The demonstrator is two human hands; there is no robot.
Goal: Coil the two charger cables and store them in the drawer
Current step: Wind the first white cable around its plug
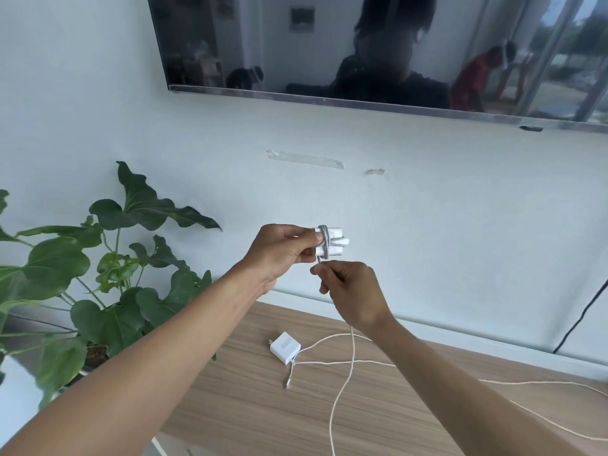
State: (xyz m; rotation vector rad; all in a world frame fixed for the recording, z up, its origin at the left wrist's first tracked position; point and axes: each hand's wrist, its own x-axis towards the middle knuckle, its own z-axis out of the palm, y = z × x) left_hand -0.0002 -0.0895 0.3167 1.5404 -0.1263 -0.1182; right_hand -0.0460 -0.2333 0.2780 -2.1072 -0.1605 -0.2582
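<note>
Left hand (279, 250) fingers gripped the white charger bundle (329, 242), 2 cable turns around it. Right hand (348, 287) fingers pinched the cable (342, 386) just below.

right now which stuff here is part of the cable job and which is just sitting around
Part of the job:
- white bundle in the left hand
- its loose cable, pinched by the right hand
- white power adapter with cable on the wooden top

Just around:
- potted plant
- wall TV
- tape strips
- black cord

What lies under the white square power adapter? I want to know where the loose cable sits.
The white square power adapter rests on the wooden cabinet top. Its white cable runs off rightward; anything beneath the adapter is covered.
</note>
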